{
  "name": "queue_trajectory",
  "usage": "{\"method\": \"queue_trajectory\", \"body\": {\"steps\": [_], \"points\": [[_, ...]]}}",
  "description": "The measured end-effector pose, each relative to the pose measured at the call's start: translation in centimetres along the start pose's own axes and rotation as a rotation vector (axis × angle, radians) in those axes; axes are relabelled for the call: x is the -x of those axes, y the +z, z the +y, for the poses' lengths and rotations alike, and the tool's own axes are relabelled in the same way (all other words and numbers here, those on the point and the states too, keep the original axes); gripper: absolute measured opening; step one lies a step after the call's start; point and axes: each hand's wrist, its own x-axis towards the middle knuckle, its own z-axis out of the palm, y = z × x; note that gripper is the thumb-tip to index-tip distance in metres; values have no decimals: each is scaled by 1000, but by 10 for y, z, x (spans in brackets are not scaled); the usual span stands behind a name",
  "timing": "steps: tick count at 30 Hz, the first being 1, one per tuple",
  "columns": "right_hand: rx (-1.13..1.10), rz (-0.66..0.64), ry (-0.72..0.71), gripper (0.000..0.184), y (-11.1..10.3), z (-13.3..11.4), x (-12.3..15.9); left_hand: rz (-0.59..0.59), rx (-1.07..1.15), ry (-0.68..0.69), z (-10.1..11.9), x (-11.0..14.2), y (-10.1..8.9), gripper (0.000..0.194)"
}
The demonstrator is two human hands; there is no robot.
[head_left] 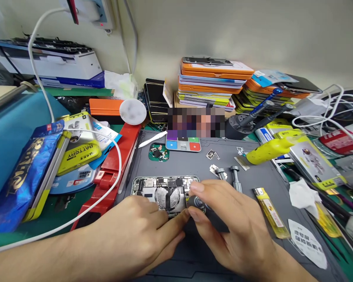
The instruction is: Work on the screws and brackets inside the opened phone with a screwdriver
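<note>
Head camera shows a silver-rimmed, opened smartphone (167, 197), innards exposed, uncovered, the left hand (141, 231) pointing its forefinger, the right hand (241, 223) parting thumb and forefinger.

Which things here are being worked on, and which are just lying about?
Worked on:
- opened phone, left hand and right hand at it

Seemingly just lying about:
- yellow lighter
- blue pouch
- white disc
- yellow bottle
</note>
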Motion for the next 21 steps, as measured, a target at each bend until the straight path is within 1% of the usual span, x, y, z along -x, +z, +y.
{"method": "queue_trajectory", "body": {"steps": [5, 11, 15, 21], "points": [[5, -5, -15, 44, 0, -2, 0, -16, 46, 7, 0, 0, 0, 21], [-5, -4, -18, 35, -2, -1, -1, 21, 37, 6, -1, 0, 1, 21], [3, 0, -17, 37, -3, -1, -1, 45, 16, 17, -1, -2, 0, 25], [18, 31, 9, 43, -2, -2, -3, 26, 4, 11, 0, -4, -4, 24]]}}
